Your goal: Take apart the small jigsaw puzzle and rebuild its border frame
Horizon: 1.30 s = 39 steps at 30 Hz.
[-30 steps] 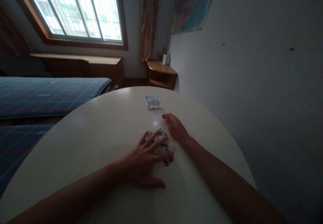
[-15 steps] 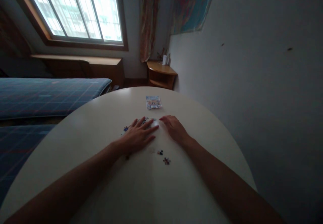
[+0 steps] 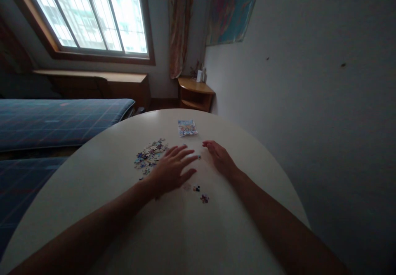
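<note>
Firstly, the surface: one bench (image 3: 185, 242), round-edged, pale and smooth, with a soft sheen of light on its top.

The room: one barred window (image 3: 89, 15), brown-framed, bright, upper left. One patterned curtain (image 3: 179, 31), hanging to the right of it. One wooden unit (image 3: 123, 77), low, below the window. One corner shelf (image 3: 196, 86), wooden, beyond the far edge of the bench, bearing a small white object (image 3: 199, 76). One mattress (image 3: 62, 120), blue plaid, to the left. One wall (image 3: 309, 122), grey, dimly lit, with several dark marks, to the right. One poster (image 3: 232, 15), coloured, hung high on it.

The hands, two, bare. Left hand (image 3: 175, 167): palm down, unclenched, fingers spread, grasping nothing visible. Right hand (image 3: 219, 157): turned on its side, fingers loosely bent; whether anything is held inside cannot be told.

Puzzle pieces, many, small, multicoloured. The main heap (image 3: 148, 157) lies spread to the left of the left hand, just beside it; contact cannot be made out. One small piece (image 3: 199, 157) lies between the hands, by the left fingertips. Two loose pieces (image 3: 204, 198) lie nearer the person, apart from both hands. One printed card (image 3: 187, 128), lying beyond the hands, towards the far edge.
</note>
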Available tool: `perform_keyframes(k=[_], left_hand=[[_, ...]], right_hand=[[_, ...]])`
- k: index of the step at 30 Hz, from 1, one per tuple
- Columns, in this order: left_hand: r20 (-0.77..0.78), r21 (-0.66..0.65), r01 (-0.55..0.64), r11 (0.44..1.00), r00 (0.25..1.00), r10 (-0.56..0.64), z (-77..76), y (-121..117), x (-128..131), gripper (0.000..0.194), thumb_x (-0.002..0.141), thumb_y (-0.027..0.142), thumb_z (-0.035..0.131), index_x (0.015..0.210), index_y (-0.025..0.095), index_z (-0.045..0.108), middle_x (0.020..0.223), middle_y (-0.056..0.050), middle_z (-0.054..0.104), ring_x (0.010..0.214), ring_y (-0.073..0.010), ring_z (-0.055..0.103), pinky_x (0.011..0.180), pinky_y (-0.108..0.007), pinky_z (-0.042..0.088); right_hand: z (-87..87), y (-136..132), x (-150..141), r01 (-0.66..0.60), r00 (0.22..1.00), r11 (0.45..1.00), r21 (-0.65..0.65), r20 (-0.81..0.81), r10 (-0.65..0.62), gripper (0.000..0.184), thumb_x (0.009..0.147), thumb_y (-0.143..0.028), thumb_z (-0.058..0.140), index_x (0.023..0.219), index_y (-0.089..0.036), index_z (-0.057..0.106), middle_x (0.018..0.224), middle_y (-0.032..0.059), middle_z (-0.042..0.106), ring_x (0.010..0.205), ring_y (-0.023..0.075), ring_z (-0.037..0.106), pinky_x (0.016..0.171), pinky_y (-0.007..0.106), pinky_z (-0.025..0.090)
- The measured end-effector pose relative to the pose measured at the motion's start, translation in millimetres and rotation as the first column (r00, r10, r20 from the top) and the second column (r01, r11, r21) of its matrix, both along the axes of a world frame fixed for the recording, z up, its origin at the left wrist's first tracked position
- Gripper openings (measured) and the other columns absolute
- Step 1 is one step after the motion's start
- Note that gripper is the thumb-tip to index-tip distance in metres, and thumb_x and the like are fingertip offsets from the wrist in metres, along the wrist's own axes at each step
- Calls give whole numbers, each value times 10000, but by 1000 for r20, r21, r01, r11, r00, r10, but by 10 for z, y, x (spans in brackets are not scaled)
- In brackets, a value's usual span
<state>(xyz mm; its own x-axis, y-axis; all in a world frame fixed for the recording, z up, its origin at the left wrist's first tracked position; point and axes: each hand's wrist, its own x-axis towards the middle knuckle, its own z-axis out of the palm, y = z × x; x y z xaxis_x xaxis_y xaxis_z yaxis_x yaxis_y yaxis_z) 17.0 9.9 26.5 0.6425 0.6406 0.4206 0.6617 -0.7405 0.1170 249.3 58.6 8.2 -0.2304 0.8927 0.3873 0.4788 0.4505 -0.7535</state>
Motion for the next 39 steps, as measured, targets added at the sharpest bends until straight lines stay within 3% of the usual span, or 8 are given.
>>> perform_keyframes(k=[5,14,20,23,25,29,35,39], left_hand=[[-123,-143,212,967,965,-230,-85,-403,387,520,984,552,445,1473,374,444,1611,-43,311,1492,-330,236,1177,-533,302],[-96,-99,-239,966,968,230,-306,325,-102,387,1026,394,424,1390,385,555,1569,-22,400,1492,-333,232,1179,-578,227],[4,1,-396,918,918,396,-273,531,-451,350,980,337,507,1296,273,644,1462,-83,536,1421,-336,384,1172,-553,266],[28,5,-278,961,960,277,-162,333,-414,425,979,432,493,1340,231,595,1470,-102,520,1424,-329,372,1167,-549,291],[-62,-49,-41,998,997,38,-81,122,-342,527,964,477,507,1444,258,485,1568,-76,392,1480,-323,262,1170,-528,304],[-203,-140,254,957,939,-279,-17,-126,-261,650,907,554,583,1490,325,408,1602,-33,335,1486,-317,255,1189,-498,284],[-15,29,-122,992,992,122,-157,327,-436,365,1023,391,426,1320,259,591,1429,-70,565,1363,-283,456,1165,-502,288],[317,-21,-353,935,885,341,-185,520,-545,351,1023,390,381,1072,230,690,1158,-68,711,1180,-255,581,1092,-439,384]], right_hand=[[-35,63,36,91,996,996,8,8,-91,520,1011,-563,300,1148,-179,622,1111,108,699,1053,218,643,961,383,472],[-7,-110,-129,-174,819,985,-8,554,149,577,1042,-468,236,1415,-138,526,1512,138,470,1438,263,370,1187,493,254],[26,-224,-221,-312,688,949,-50,676,261,562,1024,-450,315,1535,-219,355,1613,83,299,1496,293,234,1196,548,195],[20,-158,-221,-278,761,960,0,611,221,540,1011,-345,327,1510,-150,394,1563,123,397,1451,249,344,1191,476,265],[9,-84,-204,-210,826,977,44,542,153,505,997,-292,327,1439,-110,490,1487,147,497,1389,227,436,1169,432,322],[-12,20,-187,-70,892,995,68,450,32,433,968,-253,366,1284,-121,631,1346,138,626,1281,221,542,1132,408,375],[-26,-44,-223,-160,791,987,32,601,109,514,982,-336,390,1469,-192,465,1544,96,435,1443,265,350,1184,492,249],[-1,-52,-256,-146,725,988,-57,673,146,683,966,-524,423,1571,-250,263,1640,95,216,1501,336,196,1187,573,166]])
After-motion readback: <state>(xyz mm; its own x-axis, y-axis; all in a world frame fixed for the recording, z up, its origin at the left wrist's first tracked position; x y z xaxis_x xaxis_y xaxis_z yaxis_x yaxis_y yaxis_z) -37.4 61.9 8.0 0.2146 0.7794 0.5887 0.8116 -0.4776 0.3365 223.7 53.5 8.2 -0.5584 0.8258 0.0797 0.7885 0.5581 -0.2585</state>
